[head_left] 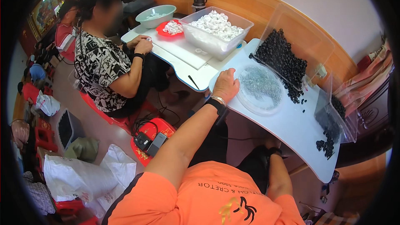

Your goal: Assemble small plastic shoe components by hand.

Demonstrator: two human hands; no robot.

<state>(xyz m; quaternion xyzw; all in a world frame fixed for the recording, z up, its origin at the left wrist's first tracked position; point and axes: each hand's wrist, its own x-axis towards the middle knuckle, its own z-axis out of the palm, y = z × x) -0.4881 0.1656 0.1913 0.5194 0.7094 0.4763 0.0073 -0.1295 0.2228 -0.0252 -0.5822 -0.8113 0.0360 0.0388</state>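
My left hand (226,85) is at the left of the white table, beside the rim of a round clear tray (243,99). Its fingers are curled in, and whatever they may hold is hidden. Tiny clear, glittering pieces (260,85) fill the tray. My right hand (273,142) hangs low by my knee, in shadow near the table's front edge; its fingers cannot be made out. Beyond the tray, small black round parts (280,52) spill from a tilted clear plastic bin (310,29) onto the tabletop.
Further right, a second clear bin (350,127) has more black parts (327,143) before it. A tub of white parts (216,24), a red dish (160,29) and a pale green bowl (143,18) stand on the adjoining table. A co-worker (104,62) sits at left, near a red stool (163,124) bearing devices.
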